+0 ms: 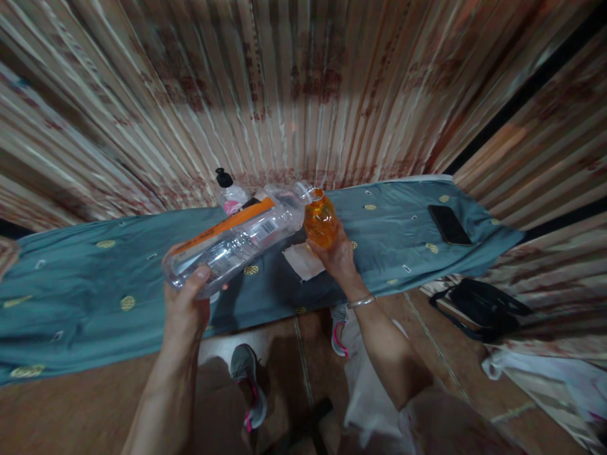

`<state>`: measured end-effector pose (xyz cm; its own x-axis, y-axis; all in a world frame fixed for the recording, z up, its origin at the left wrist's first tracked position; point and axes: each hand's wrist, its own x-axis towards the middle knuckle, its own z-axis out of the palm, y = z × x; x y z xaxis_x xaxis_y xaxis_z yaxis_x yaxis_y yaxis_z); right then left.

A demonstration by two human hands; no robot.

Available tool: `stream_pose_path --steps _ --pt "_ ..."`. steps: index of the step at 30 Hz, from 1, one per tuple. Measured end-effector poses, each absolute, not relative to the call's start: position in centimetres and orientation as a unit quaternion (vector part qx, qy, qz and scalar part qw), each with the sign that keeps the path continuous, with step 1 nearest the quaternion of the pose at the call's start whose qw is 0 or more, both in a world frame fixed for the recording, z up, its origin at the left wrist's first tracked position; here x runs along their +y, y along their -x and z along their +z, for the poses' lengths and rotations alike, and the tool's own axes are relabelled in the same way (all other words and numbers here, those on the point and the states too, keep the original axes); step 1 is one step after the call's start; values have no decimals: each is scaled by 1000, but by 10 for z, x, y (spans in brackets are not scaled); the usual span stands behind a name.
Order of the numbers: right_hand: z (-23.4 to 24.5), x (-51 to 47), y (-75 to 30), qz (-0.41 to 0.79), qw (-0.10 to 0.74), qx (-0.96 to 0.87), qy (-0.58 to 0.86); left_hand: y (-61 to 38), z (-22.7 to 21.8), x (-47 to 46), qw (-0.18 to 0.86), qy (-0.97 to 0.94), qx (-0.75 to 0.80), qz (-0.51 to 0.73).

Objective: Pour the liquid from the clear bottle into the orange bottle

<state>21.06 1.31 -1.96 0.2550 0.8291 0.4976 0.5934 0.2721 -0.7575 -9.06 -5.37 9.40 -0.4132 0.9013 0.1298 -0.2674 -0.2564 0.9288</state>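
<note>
My left hand (187, 300) is wrapped round the base of a large clear plastic bottle (237, 243) with an orange label band and a barcode. The bottle is tilted, its neck pointing up and to the right. Its mouth meets, or nearly meets, the open mouth of a small orange bottle (320, 221); I cannot tell whether they touch. My right hand (337, 253) grips that orange bottle from its right and lower side, a bangle on the wrist. Below the bottles a pale cloth or paper piece (303, 262) lies on the table.
A pump bottle (230, 193) with a black top stands behind the large bottle. On the right of the teal-covered table (393, 227) lies a dark phone (449, 225). A black bag (484, 306) rests at lower right. A pleated curtain (303, 82) hangs behind.
</note>
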Motion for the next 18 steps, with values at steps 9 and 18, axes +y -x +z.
stream_pose_path --steps 9,18 --pt "-17 13 -209 105 521 -598 600 96 94 -54 422 -361 455 697" --pt "-12 10 -209 120 504 -607 603 95 93 -53 419 -343 459 705"
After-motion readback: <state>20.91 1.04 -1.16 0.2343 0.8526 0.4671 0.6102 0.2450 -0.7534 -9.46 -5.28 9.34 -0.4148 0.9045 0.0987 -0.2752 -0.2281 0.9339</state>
